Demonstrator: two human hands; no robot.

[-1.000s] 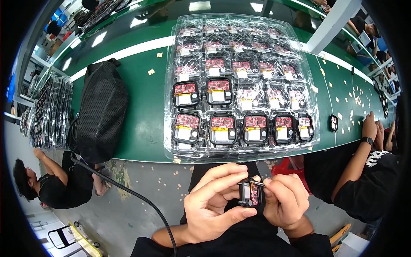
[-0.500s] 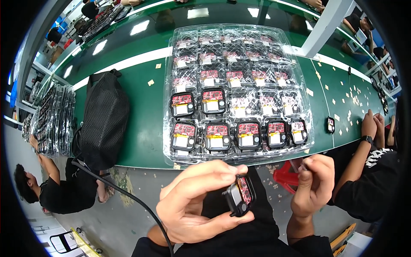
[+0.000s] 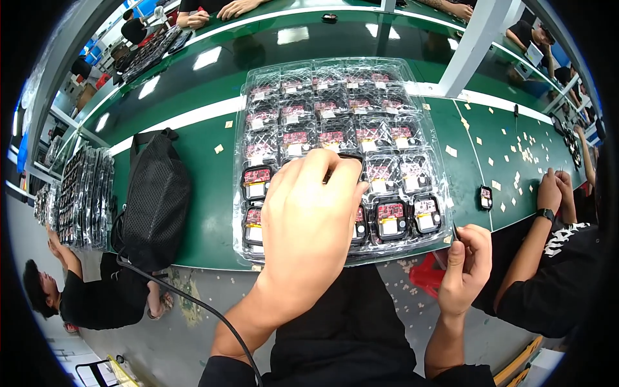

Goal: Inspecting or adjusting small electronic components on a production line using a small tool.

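Note:
My left hand [image 3: 309, 219] reaches over the clear plastic tray [image 3: 438, 174], its fingers closed round a small black housing [image 3: 351, 157]. Only a strip of that housing's dark rim shows; the hand hides the rest and the pockets below. Rows of similar black housings with red circuit boards, such as the one at the near right corner [image 3: 426, 215], sit in the tray. Off the tray's near right corner, my right hand [image 3: 465, 267] is closed, thumb against curled fingers. A thin dark tip shows at its fingers, too small to name.
A black mesh bag [image 3: 158, 200] lies left of the tray, beside stacked trays [image 3: 84, 193]. A lone housing [image 3: 485, 198] and pale scraps [image 3: 451, 151] lie to the right. A co-worker's hands [image 3: 551, 193] are beyond. A black cable [image 3: 193, 300] crosses near my left forearm.
My left hand has carried the housing from in front of the table edge forward onto the tray. My right hand stays near its place, still closed. The view has shifted slightly.

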